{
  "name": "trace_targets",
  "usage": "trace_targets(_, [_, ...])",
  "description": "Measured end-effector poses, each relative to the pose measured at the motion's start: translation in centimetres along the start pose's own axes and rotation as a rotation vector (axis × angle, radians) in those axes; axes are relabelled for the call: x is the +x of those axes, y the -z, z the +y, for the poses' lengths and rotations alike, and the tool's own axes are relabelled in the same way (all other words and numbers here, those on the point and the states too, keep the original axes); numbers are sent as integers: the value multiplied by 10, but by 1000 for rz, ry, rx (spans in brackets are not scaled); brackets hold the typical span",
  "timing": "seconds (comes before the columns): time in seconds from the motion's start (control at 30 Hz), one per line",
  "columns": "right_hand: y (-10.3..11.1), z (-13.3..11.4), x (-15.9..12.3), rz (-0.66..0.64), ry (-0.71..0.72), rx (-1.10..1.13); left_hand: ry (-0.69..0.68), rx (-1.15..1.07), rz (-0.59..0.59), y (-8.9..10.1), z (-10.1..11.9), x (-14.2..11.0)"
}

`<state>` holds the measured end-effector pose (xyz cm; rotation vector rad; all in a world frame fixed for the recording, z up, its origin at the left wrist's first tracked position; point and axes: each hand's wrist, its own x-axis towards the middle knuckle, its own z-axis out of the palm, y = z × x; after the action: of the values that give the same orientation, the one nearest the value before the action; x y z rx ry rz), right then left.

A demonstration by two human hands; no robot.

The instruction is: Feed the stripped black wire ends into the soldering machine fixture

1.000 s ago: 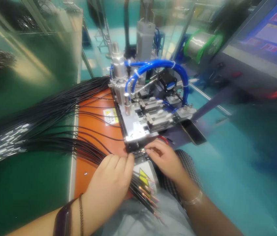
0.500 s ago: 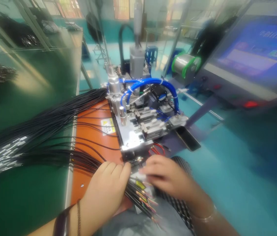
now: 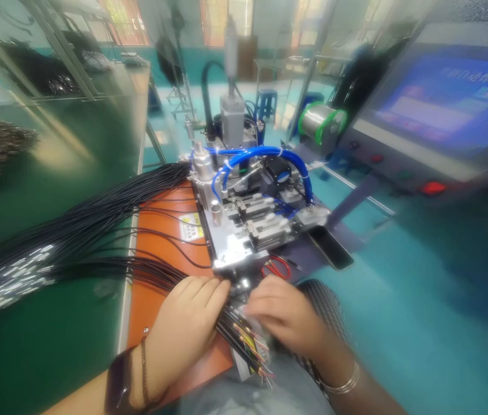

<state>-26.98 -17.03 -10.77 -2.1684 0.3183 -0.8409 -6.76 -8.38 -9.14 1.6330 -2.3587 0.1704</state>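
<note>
Hands barely shifted: left hand [image 3: 187, 323] lies flat on the black wire bundle [image 3: 237, 334] before the fixture plate [image 3: 231, 253]; right hand [image 3: 282, 317] curls over the stripped ends [image 3: 252, 346], possibly gripping them, though blur hides the fingers.

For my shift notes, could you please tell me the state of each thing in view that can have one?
Left hand: lying flat on the black wires, fingers extended.
Right hand: curled over the wire ends; grip unclear.
Wire ends: stripped, colored cores showing.
Orange mat: wires fanned across it.
Screen: lit blue.
Red lamp: lit.
Solder spool: mounted, wound.
Phone: lying flat, dark.
</note>
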Motion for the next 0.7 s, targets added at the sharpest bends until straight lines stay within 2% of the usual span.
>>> trace_targets(0.07, [-2, 3, 1, 63, -18, 21, -71, -19, 54, 0, 3, -2])
trace_targets(0.2, [-10, 5, 3, 57, 10, 93, -130, -69, 57, -1, 8, -2])
trace_targets(0.27, [-14, 5, 3, 89, -16, 101, -108, -72, 33, -2, 9, -2])
trace_targets(0.4, [-20, 2, 2, 278, -194, 43, -42, -84, -18, -4, 10, 0])
trace_targets(0.5, [-22, -1, 2, 378, -259, -17, -5, -100, -13, -4, 10, 1])
trace_targets(0.6, [-24, -4, 4, 414, -276, -44, 20, -120, 11, -4, 10, 2])
trace_targets(0.7, [-29, -6, 3, 391, -251, -46, 30, -138, 45, -3, 11, 3])
